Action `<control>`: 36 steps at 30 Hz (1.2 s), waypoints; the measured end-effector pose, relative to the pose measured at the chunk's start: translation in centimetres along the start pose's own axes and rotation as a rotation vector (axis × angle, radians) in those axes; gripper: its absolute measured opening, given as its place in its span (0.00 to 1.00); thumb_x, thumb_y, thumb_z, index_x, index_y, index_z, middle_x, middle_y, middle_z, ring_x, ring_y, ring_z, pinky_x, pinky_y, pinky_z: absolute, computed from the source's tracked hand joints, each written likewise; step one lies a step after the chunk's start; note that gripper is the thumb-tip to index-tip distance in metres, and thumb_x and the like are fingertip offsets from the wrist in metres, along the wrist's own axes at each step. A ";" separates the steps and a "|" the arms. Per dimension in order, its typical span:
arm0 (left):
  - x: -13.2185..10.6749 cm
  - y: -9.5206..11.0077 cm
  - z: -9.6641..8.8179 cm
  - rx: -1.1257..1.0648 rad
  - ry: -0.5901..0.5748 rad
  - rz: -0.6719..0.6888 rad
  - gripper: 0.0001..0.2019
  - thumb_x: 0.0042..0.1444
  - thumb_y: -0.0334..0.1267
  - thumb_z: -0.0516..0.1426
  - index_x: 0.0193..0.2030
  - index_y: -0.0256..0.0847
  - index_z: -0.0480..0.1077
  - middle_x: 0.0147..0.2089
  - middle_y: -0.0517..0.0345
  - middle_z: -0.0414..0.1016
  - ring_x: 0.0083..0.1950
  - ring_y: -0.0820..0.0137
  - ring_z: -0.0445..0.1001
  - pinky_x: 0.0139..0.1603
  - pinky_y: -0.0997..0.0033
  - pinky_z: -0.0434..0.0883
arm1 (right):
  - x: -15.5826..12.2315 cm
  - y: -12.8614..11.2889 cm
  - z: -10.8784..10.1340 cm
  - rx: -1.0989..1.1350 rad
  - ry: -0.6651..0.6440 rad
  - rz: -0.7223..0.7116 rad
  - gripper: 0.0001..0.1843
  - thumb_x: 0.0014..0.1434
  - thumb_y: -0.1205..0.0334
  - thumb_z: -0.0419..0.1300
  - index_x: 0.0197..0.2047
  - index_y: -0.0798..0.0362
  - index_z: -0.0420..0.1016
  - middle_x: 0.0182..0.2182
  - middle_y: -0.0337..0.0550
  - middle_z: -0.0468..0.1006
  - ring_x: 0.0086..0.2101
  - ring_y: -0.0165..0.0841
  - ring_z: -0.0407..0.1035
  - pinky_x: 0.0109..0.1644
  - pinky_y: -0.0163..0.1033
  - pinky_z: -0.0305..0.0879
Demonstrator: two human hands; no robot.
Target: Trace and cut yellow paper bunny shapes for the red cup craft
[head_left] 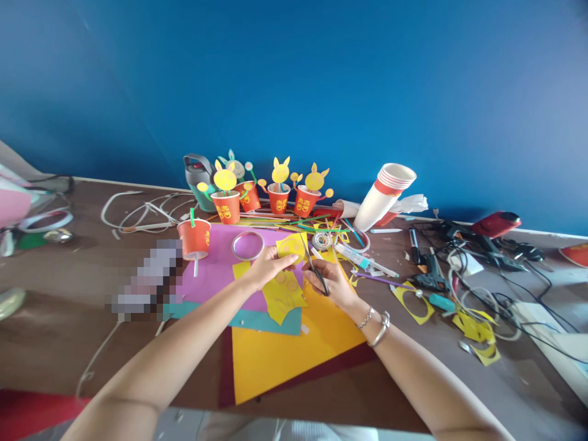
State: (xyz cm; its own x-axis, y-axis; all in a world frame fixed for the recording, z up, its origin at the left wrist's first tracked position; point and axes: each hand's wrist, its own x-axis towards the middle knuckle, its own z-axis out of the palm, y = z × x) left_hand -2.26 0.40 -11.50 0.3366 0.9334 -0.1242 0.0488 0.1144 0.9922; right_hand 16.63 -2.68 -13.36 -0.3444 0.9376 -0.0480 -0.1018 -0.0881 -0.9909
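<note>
My left hand pinches a piece of yellow paper and holds it up over the table. My right hand is closed on a pair of black scissors, whose blades reach up to the right edge of that paper. Below both hands lie a cut yellow scrap, a large yellow sheet, a purple sheet and a teal sheet. Bracelets sit on my right wrist.
At the back stand several red paper cups with yellow bunny shapes on straws, a single red cup, a tape ring and a stack of cups lying over. A glue gun, cables and yellow scraps lie to the right.
</note>
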 end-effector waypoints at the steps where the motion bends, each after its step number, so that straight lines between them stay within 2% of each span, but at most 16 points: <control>1: 0.0 0.0 0.0 0.003 0.001 -0.016 0.16 0.48 0.50 0.63 0.31 0.36 0.75 0.27 0.59 0.74 0.27 0.74 0.69 0.29 0.74 0.64 | 0.0 0.1 -0.1 -0.001 0.001 0.002 0.26 0.45 0.42 0.72 0.35 0.55 0.72 0.17 0.30 0.62 0.16 0.21 0.51 0.17 0.31 0.45; 7: -0.1 0.5 -0.4 -0.009 -0.011 -0.012 0.16 0.46 0.50 0.65 0.30 0.36 0.76 0.25 0.59 0.74 0.27 0.74 0.69 0.29 0.74 0.63 | 0.0 0.3 -0.3 -0.022 0.003 0.016 0.26 0.45 0.43 0.72 0.35 0.55 0.72 0.18 0.31 0.63 0.16 0.21 0.51 0.18 0.31 0.45; 18: 0.0 0.7 -0.9 -0.005 -0.045 -0.065 0.17 0.46 0.50 0.65 0.33 0.36 0.78 0.28 0.59 0.74 0.28 0.74 0.68 0.30 0.74 0.62 | 0.0 -0.2 -0.3 -0.055 0.002 0.011 0.25 0.44 0.44 0.72 0.33 0.56 0.72 0.17 0.32 0.63 0.18 0.23 0.54 0.19 0.32 0.47; 22: 0.2 0.7 -1.2 0.032 -0.014 -0.049 0.16 0.44 0.50 0.65 0.29 0.36 0.77 0.24 0.60 0.72 0.25 0.75 0.65 0.27 0.74 0.59 | -0.1 -0.2 -0.3 -0.065 0.001 0.011 0.24 0.44 0.45 0.72 0.32 0.56 0.72 0.17 0.31 0.62 0.17 0.22 0.53 0.18 0.31 0.46; 26: 0.3 0.3 -1.0 -0.019 0.043 -0.047 0.17 0.43 0.51 0.66 0.29 0.37 0.77 0.22 0.61 0.71 0.24 0.76 0.64 0.25 0.75 0.57 | 0.0 -0.1 -0.3 -0.056 0.005 0.033 0.25 0.44 0.44 0.72 0.32 0.56 0.71 0.16 0.30 0.62 0.16 0.21 0.51 0.17 0.31 0.44; 31: 0.0 0.3 0.3 -0.118 0.121 0.006 0.19 0.42 0.54 0.67 0.26 0.38 0.75 0.21 0.62 0.69 0.23 0.77 0.62 0.26 0.75 0.60 | 0.1 0.2 -0.4 -0.015 -0.005 0.055 0.27 0.47 0.45 0.71 0.39 0.54 0.68 0.16 0.27 0.62 0.14 0.21 0.51 0.17 0.30 0.46; 36: -0.4 1.0 0.8 -0.057 0.071 -0.006 0.20 0.41 0.54 0.67 0.31 0.37 0.78 0.27 0.58 0.75 0.28 0.73 0.68 0.30 0.73 0.63 | 0.0 0.3 -0.1 0.011 -0.004 0.022 0.29 0.49 0.48 0.70 0.47 0.49 0.61 0.16 0.24 0.62 0.15 0.23 0.53 0.18 0.30 0.50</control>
State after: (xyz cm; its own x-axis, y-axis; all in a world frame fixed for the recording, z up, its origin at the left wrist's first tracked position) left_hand -1.61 -0.18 -10.49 0.2692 0.9541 -0.1312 -0.0038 0.1372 0.9905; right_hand 16.74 -2.68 -13.65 -0.3503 0.9340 -0.0696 -0.1046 -0.1129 -0.9881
